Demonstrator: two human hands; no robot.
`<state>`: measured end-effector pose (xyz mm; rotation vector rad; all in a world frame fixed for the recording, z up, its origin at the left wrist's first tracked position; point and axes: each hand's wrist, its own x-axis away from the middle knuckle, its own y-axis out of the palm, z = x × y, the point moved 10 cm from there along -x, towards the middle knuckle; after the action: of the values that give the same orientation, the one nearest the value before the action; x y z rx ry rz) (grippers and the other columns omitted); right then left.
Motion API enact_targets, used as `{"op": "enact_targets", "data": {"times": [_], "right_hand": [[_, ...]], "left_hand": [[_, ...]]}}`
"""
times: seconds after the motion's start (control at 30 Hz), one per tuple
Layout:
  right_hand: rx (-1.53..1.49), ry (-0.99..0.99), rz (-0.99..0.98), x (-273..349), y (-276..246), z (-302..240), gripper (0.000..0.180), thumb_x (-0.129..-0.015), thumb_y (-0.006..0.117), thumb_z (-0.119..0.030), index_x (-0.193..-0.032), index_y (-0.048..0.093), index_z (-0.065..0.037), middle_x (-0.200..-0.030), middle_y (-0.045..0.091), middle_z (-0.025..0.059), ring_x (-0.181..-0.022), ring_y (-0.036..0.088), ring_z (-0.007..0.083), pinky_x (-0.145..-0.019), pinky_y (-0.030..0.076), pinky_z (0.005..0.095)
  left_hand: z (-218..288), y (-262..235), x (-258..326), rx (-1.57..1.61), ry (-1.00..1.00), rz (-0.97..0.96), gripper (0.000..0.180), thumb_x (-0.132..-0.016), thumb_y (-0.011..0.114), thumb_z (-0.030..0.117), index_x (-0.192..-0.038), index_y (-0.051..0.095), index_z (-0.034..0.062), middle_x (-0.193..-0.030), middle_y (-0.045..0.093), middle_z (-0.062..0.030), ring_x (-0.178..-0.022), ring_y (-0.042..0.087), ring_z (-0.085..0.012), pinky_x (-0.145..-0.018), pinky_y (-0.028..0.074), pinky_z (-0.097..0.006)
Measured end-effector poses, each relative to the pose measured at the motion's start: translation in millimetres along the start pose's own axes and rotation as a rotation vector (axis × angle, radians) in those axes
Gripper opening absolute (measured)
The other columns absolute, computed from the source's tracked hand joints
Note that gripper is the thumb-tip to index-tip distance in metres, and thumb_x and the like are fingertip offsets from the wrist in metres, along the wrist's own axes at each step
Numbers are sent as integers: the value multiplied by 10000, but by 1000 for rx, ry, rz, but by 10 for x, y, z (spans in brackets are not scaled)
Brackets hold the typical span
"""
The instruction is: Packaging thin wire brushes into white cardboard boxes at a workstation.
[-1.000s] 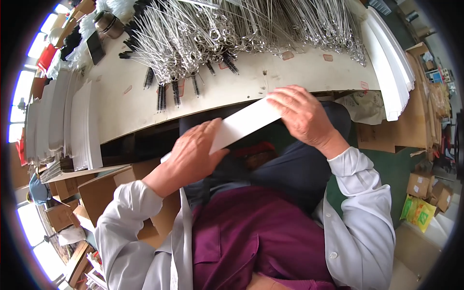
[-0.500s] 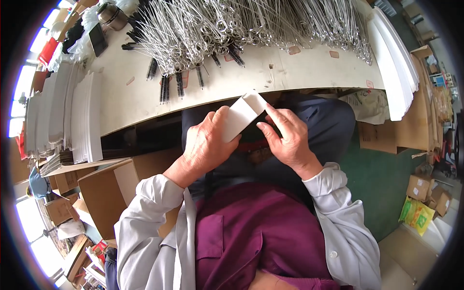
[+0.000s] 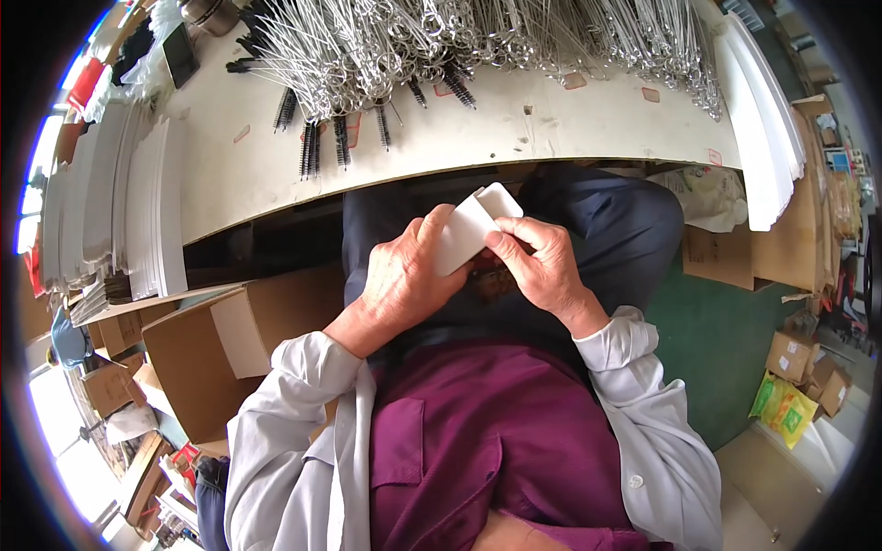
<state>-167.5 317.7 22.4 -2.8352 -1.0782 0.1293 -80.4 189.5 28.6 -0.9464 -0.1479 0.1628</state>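
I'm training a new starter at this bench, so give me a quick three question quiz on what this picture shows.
1. True or false: both hands hold the white card.
2. Where is the card? A) flat on the table B) above the lap, in front of the table edge C) inside the cardboard box
3. Fill in: the wire brushes lie in a heap on the ____.

Key
1. True: left hand and right hand both grip it.
2. B
3. table
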Motion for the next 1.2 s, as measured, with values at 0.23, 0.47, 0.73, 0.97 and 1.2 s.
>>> {"op": "enact_targets", "data": {"times": [0.23,0.47,0.73,0.97,1.2], "right_hand": [[172,-48,-92,77,204,7,145,-968,691,-105,-950,729,34,-755,702,143,-645,683,189,-582,502,318],[-14,51,38,201,229,104,222,-964,707,-97,-1146,675,24,-821,735,144,-744,736,190,-668,553,299],[287,-124,79,185,158,-68,270,-952,712,-107,-1188,677,20,-893,742,146,-750,721,250,-686,567,339],[428,-253,78,201,223,-174,203,-963,689,-130,-1092,729,22,-881,744,162,-698,685,283,-647,554,367],[-51,187,100,187,236,346,142,-947,741,-89,-1033,722,23,-855,774,126,-776,729,115,-688,573,277]], "left_hand": [[13,95,-75,201,9,45,683,-763,804,218,-1360,479,147,-1083,705,-185,-945,724,-390,-758,611,-453],[42,143,-34,143,75,79,591,-775,808,226,-1290,529,146,-985,690,-158,-825,725,-377,-687,613,-458],[70,195,9,139,85,119,556,-775,820,206,-1244,535,115,-965,692,-172,-806,730,-377,-655,608,-458],[-22,240,35,196,-17,122,578,-776,825,192,-1234,522,12,-982,714,-204,-820,737,-385,-673,612,-450],[28,254,74,106,44,204,532,-763,822,180,-1178,550,-12,-954,707,-187,-806,739,-352,-653,613,-419]]}}
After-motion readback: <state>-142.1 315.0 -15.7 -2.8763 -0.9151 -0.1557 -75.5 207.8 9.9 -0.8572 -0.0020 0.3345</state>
